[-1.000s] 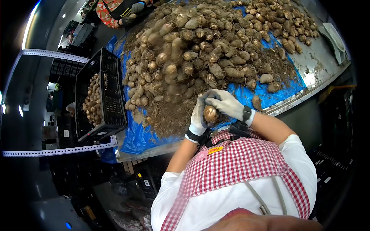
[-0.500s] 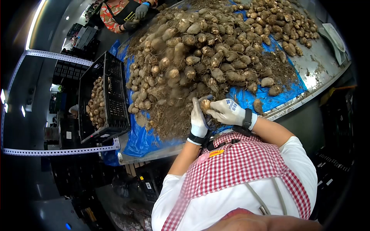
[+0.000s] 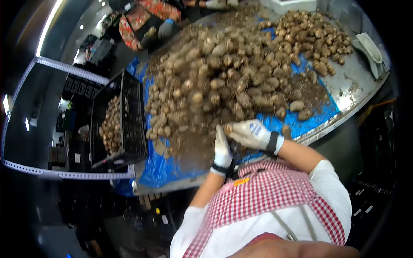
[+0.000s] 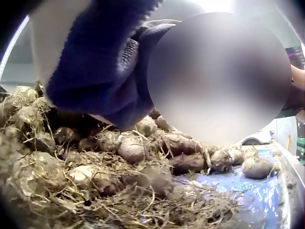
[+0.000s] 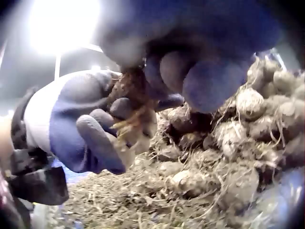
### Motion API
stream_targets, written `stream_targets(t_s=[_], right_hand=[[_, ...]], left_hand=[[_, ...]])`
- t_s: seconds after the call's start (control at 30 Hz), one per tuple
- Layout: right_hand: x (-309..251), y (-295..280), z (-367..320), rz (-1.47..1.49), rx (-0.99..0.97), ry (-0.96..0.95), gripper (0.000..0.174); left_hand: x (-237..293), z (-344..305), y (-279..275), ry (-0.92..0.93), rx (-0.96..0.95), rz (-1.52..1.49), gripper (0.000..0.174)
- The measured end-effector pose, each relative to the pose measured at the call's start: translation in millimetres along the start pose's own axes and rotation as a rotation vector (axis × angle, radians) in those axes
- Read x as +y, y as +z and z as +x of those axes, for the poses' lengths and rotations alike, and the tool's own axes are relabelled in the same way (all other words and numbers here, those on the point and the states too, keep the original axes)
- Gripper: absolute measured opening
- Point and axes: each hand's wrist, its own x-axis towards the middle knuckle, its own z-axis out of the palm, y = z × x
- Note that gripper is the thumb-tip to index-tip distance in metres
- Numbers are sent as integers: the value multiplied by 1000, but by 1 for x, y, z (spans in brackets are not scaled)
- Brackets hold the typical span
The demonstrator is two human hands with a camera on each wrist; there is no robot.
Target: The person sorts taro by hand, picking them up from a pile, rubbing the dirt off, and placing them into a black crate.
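Close over the near edge of the heap, both gloved hands meet at one brown taro point(image 3: 228, 128). My right hand point(image 3: 252, 134) pinches it between thumb and fingers. My left hand point(image 3: 223, 153) is against its other side. In the right wrist view, the left hand point(image 5: 78, 121) has its fingers curled under the taro point(image 5: 127, 88), with stringy root bits among them. The blue-coated fingers of the right hand point(image 5: 205, 78) cover the upper part. Only the blue and white glove of the left hand point(image 4: 100, 62) shows in the left wrist view.
A large heap of rooty taros point(image 3: 245, 81) covers the blue plastic sheet point(image 3: 150, 170) on a metal table point(image 3: 320, 124). A black crate point(image 3: 132, 116) holding taros stands left. Another person's gloved hand point(image 3: 167, 29) is across the table. Loose soil and roots point(image 5: 119, 200) lie below the hands.
The right hand has shifted round the taro, hiding more of it, and the left fingers have straightened up beside it. Across the table, the other person's hands have moved. The head view has shifted slightly.
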Motion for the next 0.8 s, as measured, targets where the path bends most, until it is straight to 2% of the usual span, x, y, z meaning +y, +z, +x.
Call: stream_targets(t_s=[0.03,0.1,0.13,0.17,0.2,0.23,0.27,0.3,0.33,0.37,0.4,0.43,0.47,0.5,0.53,0.57,0.6,0.63,0.67,0.7,0.73,0.77,0.8], right_hand=[[4,5,-3,-125,-67,-39,20],[20,23,-16,-418,29,-402,15],[16,20,-17,-209,-162,-346,17],[-4,11,-19,-45,-262,-179,22],[-6,10,-22,-59,-254,-158,25],[-5,8,-22,-64,-246,-136,30],[3,2,-16,-16,-125,-41,36],[11,-5,-10,35,-8,55,43],[18,-15,-11,-118,5,65,54],[35,-5,-10,-133,-79,0,53],[33,-4,-11,-51,-161,-33,49],[29,-4,-11,33,-241,-67,45],[25,-7,-9,32,-250,-69,34],[24,-4,-11,146,-254,-33,31],[24,1,-15,259,-260,4,29],[24,3,-17,374,-267,41,26],[2,-18,-8,234,-513,233,20],[29,13,-24,-178,-149,-495,18],[43,41,-35,-5,-151,-487,19],[28,32,-33,119,-296,-324,22],[13,22,-30,228,-412,-144,27],[-3,6,-23,281,-317,-9,36],[-8,-11,-15,281,-340,196,41]], left_hand=[[0,0,-2,60,-8,89,61],[-8,2,-5,162,-4,221,65],[-13,1,-6,206,3,280,67],[-17,0,-5,233,6,317,69],[-23,-1,-7,230,-1,321,71],[-23,-2,-11,157,-60,240,69],[-21,-2,-15,78,-113,163,66],[-20,1,-15,-167,-219,-227,56],[-21,9,-15,-543,-331,-796,49],[-18,12,-15,-757,-387,-1071,46],[-8,15,-18,-873,-408,-1194,48],[6,17,-20,-839,-376,-1070,52],[26,21,-24,-809,-345,-940,56],[45,25,-27,-787,-315,-808,60],[41,18,-32,-513,-362,-660,61],[42,19,-30,-582,-351,-762,60],[43,20,-29,-654,-333,-865,60],[44,21,-27,-726,-309,-965,59],[28,22,-19,-870,-237,-1170,57],[6,20,-11,-1017,-157,-1374,58],[-30,6,-5,-717,-177,-1057,58],[-22,12,-7,-675,-168,-1089,56],[-4,20,-10,-634,-159,-1122,54]])
